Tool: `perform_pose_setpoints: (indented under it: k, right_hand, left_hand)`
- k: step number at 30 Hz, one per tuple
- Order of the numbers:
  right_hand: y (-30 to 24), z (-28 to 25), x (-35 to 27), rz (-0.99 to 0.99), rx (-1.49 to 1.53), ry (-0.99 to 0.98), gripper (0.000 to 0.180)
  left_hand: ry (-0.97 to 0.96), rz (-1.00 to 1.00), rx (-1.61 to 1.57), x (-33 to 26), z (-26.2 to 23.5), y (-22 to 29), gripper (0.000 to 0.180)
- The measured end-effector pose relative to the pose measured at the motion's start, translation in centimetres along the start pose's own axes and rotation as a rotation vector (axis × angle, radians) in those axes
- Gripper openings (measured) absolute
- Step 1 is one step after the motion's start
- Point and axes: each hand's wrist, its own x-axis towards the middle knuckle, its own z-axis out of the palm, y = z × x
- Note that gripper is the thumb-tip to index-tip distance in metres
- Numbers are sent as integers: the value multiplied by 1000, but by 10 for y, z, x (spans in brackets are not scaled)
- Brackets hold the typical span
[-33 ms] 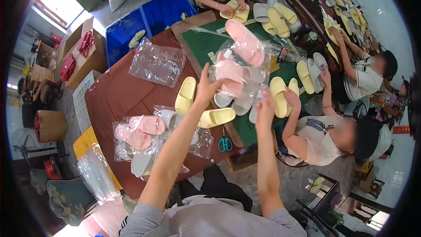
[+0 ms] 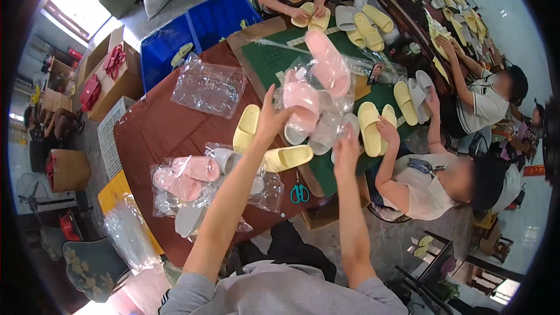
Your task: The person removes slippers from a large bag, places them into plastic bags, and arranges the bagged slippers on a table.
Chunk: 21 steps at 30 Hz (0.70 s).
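My left hand [image 2: 273,118] is closed with thumb and fingers at the edge of a pink slipper [image 2: 301,105] in clear plastic. Beyond it, a second pink slipper [image 2: 328,61] stands out at an angle, also behind shiny film. Between my hands, pale grey slippers [image 2: 324,134] show through the plastic. My right hand [image 2: 347,150] is at another grey slipper [image 2: 351,121]; its fingers are blurred, so their grip cannot be made out. By my left forearm lie a ribbed yellow slipper [image 2: 247,128] and another yellow slipper [image 2: 289,157].
Bagged pink slippers [image 2: 186,176] lie at the left, below a flat clear bag [image 2: 210,86]. Teal scissors [image 2: 299,193] rest near the table's front edge. Blue bins [image 2: 169,44] stand behind. A co-worker's hand [image 2: 388,131] touches yellow slippers at right; another person handles slippers at the far side.
The nearer pink slipper has shifted slightly left and toward me, and the farther one slightly right. My right hand has moved a little left. My left hand stays at the bagged slipper.
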Motion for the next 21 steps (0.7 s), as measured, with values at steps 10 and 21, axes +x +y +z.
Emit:
perform_pose_setpoints:
  k: [10,21]
  right_hand:
    - [66,8,-12,32,33,-30,63]
    - [5,7,-104,-322,-263,-42,61]
  left_hand:
    - [98,-225,206,-13,-40,-75,81]
    - [-162,82,-32,-31,-42,71,63]
